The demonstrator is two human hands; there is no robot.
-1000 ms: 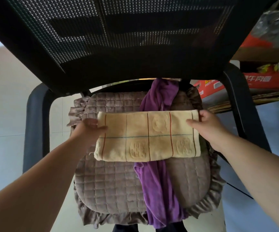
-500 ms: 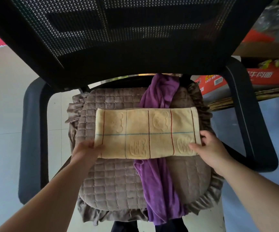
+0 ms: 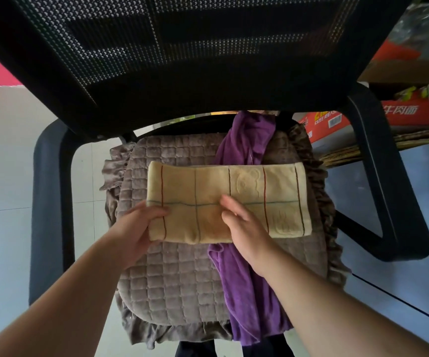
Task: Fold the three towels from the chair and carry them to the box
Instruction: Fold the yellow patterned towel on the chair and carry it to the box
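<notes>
from the head camera i see the folded pale yellow towel with red and green stitched lines (image 3: 228,202) lying across the quilted grey-brown seat cushion (image 3: 177,284) of the black mesh-backed office chair (image 3: 208,47). my left hand (image 3: 137,225) pinches the towel's near left corner, thumb on top. my right hand (image 3: 244,225) rests on the towel's middle, fingers straight and spread. a crumpled purple towel (image 3: 246,292) runs far to near beneath the yellow one. a red printed cardboard box (image 3: 331,122) sits far right.
</notes>
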